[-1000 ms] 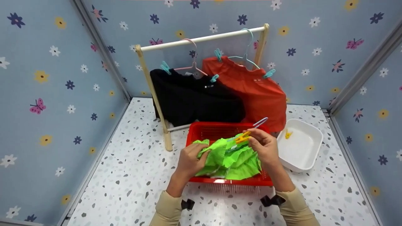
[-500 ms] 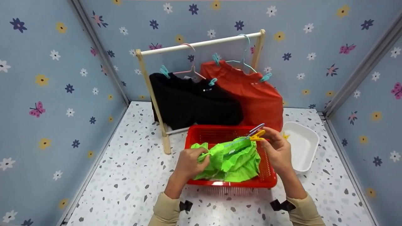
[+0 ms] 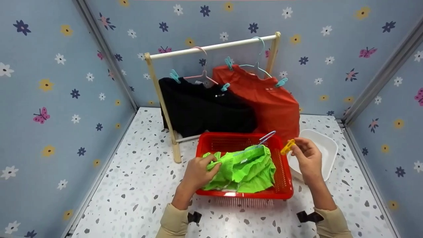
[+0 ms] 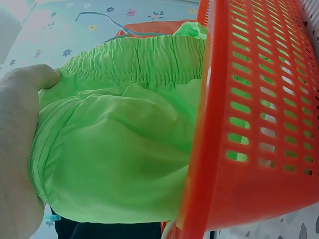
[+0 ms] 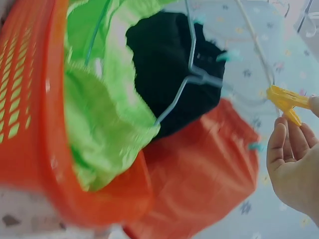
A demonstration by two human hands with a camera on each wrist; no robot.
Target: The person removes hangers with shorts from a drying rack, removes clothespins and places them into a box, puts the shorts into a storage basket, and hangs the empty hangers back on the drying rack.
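Observation:
Bright green shorts [image 3: 248, 172] with a gathered elastic waistband lie bunched in the red basket [image 3: 244, 195]. My left hand [image 3: 198, 172] pinches them at the left end of the waistband; a zip runs beside that hand in the left wrist view. A pale blue hanger [image 5: 199, 77] sits inside the waistband, its hook sticking up toward the rack. My right hand [image 3: 309, 158] holds a yellow clothespin [image 3: 287, 147] between thumb and fingers, beyond the basket's right rim and apart from the shorts.
Behind the basket stands a rack [image 3: 214, 46] with a black garment [image 3: 208, 109] and an orange-red one [image 3: 277, 109], each pegged to a hanger with teal clothespins. A white tub [image 3: 325, 152] is at the right, partly behind my right hand. Flowered walls enclose the speckled tabletop [image 3: 132, 198].
My right hand has carried the yellow clothespin off the hanger and waistband area, to the right toward the white tub. The left hand keeps its hold on the shorts.

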